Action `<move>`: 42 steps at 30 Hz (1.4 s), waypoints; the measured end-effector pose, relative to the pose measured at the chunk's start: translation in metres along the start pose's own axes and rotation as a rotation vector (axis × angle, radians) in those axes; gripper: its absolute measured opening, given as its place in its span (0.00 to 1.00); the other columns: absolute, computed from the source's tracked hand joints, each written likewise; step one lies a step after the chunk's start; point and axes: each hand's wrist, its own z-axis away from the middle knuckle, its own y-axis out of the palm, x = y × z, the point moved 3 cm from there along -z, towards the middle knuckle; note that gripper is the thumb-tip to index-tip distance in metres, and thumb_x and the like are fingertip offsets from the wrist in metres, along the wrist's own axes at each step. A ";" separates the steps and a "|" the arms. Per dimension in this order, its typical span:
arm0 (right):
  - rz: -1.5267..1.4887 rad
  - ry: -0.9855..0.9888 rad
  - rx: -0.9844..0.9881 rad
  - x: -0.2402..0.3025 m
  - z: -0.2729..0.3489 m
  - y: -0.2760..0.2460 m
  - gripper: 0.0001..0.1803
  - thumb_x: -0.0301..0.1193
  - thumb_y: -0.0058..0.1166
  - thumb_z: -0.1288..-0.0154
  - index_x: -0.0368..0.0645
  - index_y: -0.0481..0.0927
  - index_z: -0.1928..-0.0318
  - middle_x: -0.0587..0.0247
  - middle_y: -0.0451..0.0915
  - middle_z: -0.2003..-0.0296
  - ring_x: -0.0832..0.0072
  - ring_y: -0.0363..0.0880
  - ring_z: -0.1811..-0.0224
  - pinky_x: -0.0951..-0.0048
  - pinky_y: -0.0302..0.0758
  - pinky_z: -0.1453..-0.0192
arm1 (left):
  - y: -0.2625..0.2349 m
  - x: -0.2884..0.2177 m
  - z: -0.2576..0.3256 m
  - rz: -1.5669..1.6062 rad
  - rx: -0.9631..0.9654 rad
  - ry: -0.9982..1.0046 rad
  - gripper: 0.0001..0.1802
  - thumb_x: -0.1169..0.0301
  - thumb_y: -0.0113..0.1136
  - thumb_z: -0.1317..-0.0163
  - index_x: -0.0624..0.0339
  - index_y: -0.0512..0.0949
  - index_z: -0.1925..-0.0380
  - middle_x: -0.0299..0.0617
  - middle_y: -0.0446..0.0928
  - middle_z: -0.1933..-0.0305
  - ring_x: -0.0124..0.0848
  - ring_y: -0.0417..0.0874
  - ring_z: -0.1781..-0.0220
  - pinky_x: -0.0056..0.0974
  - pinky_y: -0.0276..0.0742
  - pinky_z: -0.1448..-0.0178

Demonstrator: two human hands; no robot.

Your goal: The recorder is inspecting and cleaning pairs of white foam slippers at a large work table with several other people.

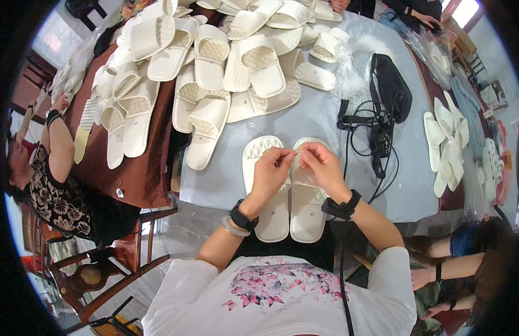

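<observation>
A pair of cream slippers lies in front of me at the table's near edge, with the left slipper [272, 219] and the right slipper [308, 224] side by side and their heels toward me. Over their straps, my left hand [270, 172] and my right hand [322, 169] almost meet at the fingertips. Thumb and forefinger are pinched together on each hand. Whatever they hold between them is too small to make out. My fingers partly cover both straps.
A large heap of cream slippers [209, 56] covers the far left and middle. Clear plastic bags [357, 61], a black pouch [391, 89] and black cords [357, 143] lie at right. More slippers [450, 145] rest beyond. Other people work around the table, and a wooden chair [97, 269] stands left.
</observation>
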 end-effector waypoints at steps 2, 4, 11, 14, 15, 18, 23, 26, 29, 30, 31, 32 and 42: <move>0.060 0.046 -0.043 0.000 0.001 -0.001 0.09 0.29 0.45 0.36 0.36 0.71 0.59 0.69 0.72 0.73 0.84 0.70 0.71 0.83 0.70 0.64 | -0.001 0.000 0.001 -0.030 -0.002 0.010 0.07 0.71 0.56 0.44 0.64 0.77 0.69 0.36 0.72 0.74 0.22 0.70 0.75 0.27 0.67 0.70; 0.045 0.034 -0.022 0.001 0.001 0.000 0.09 0.29 0.45 0.36 0.36 0.71 0.59 0.69 0.72 0.73 0.84 0.70 0.71 0.83 0.70 0.64 | 0.000 0.002 0.001 -0.019 0.024 -0.019 0.08 0.70 0.55 0.42 0.65 0.76 0.68 0.34 0.73 0.73 0.20 0.72 0.72 0.26 0.68 0.68; 0.074 0.046 -0.055 0.002 0.005 -0.001 0.10 0.29 0.46 0.37 0.37 0.72 0.59 0.69 0.73 0.71 0.84 0.71 0.71 0.81 0.71 0.66 | -0.002 0.001 0.003 -0.053 -0.005 0.058 0.08 0.71 0.55 0.44 0.64 0.76 0.67 0.38 0.74 0.73 0.23 0.73 0.72 0.27 0.69 0.68; 0.050 0.018 -0.045 0.004 0.005 0.000 0.09 0.29 0.47 0.37 0.37 0.73 0.60 0.68 0.73 0.72 0.84 0.71 0.72 0.82 0.71 0.67 | -0.002 -0.003 0.004 -0.048 0.030 0.072 0.07 0.72 0.56 0.45 0.64 0.76 0.68 0.41 0.74 0.73 0.26 0.72 0.73 0.30 0.68 0.68; 0.068 0.016 -0.085 0.004 0.005 0.000 0.09 0.29 0.47 0.38 0.37 0.73 0.60 0.68 0.73 0.72 0.84 0.71 0.72 0.82 0.71 0.67 | -0.004 -0.004 0.004 -0.053 -0.010 0.082 0.07 0.72 0.56 0.45 0.64 0.76 0.68 0.41 0.74 0.73 0.26 0.72 0.73 0.30 0.68 0.68; 0.118 -0.012 -0.048 0.006 0.006 0.002 0.08 0.29 0.47 0.38 0.38 0.73 0.61 0.69 0.73 0.74 0.85 0.70 0.73 0.83 0.70 0.67 | -0.002 -0.005 0.005 -0.053 0.000 0.105 0.07 0.71 0.56 0.45 0.64 0.76 0.69 0.43 0.73 0.74 0.30 0.71 0.75 0.32 0.67 0.70; 0.094 0.062 -0.115 0.010 0.009 0.004 0.06 0.28 0.47 0.38 0.39 0.73 0.64 0.72 0.70 0.76 0.86 0.67 0.75 0.84 0.66 0.70 | 0.001 0.002 0.004 -0.017 0.004 0.065 0.08 0.70 0.53 0.43 0.63 0.75 0.69 0.46 0.72 0.74 0.33 0.72 0.74 0.34 0.68 0.69; 0.103 0.087 -0.110 0.012 0.010 0.009 0.06 0.29 0.47 0.38 0.39 0.72 0.65 0.73 0.69 0.77 0.87 0.65 0.75 0.85 0.64 0.72 | -0.003 -0.002 0.005 -0.011 -0.043 0.208 0.07 0.71 0.53 0.45 0.65 0.74 0.69 0.47 0.73 0.74 0.38 0.74 0.73 0.36 0.69 0.68; 0.227 0.018 -0.067 0.011 0.010 0.013 0.06 0.29 0.47 0.38 0.39 0.71 0.66 0.74 0.69 0.77 0.87 0.65 0.76 0.85 0.63 0.73 | -0.007 -0.004 0.008 -0.029 -0.065 0.219 0.07 0.72 0.53 0.45 0.65 0.73 0.69 0.47 0.73 0.74 0.39 0.74 0.72 0.37 0.69 0.68; 0.294 0.006 -0.098 0.010 0.009 0.012 0.06 0.29 0.47 0.38 0.39 0.71 0.66 0.74 0.69 0.77 0.87 0.65 0.76 0.86 0.63 0.74 | -0.006 -0.003 0.008 0.005 -0.022 0.157 0.07 0.72 0.53 0.45 0.65 0.73 0.70 0.47 0.73 0.74 0.39 0.74 0.72 0.37 0.69 0.68; 0.292 -0.025 -0.076 0.009 0.010 0.012 0.06 0.29 0.47 0.38 0.39 0.71 0.66 0.74 0.69 0.77 0.87 0.65 0.76 0.86 0.63 0.74 | -0.005 -0.001 0.009 0.047 0.030 0.093 0.07 0.72 0.53 0.45 0.66 0.73 0.71 0.47 0.73 0.73 0.40 0.74 0.72 0.37 0.69 0.68; 0.288 -0.010 -0.074 0.008 0.009 0.012 0.06 0.29 0.47 0.38 0.39 0.71 0.66 0.73 0.69 0.77 0.87 0.65 0.76 0.85 0.63 0.74 | -0.006 -0.002 0.009 0.019 -0.001 0.152 0.05 0.74 0.54 0.47 0.66 0.73 0.73 0.48 0.73 0.73 0.40 0.74 0.72 0.38 0.69 0.68; 0.320 -0.092 -0.029 0.044 0.007 0.017 0.05 0.28 0.45 0.37 0.38 0.68 0.66 0.69 0.69 0.78 0.85 0.66 0.80 0.84 0.65 0.76 | -0.007 -0.020 0.012 -0.090 -0.167 0.221 0.16 0.72 0.58 0.49 0.63 0.71 0.60 0.48 0.72 0.60 0.40 0.73 0.57 0.39 0.69 0.53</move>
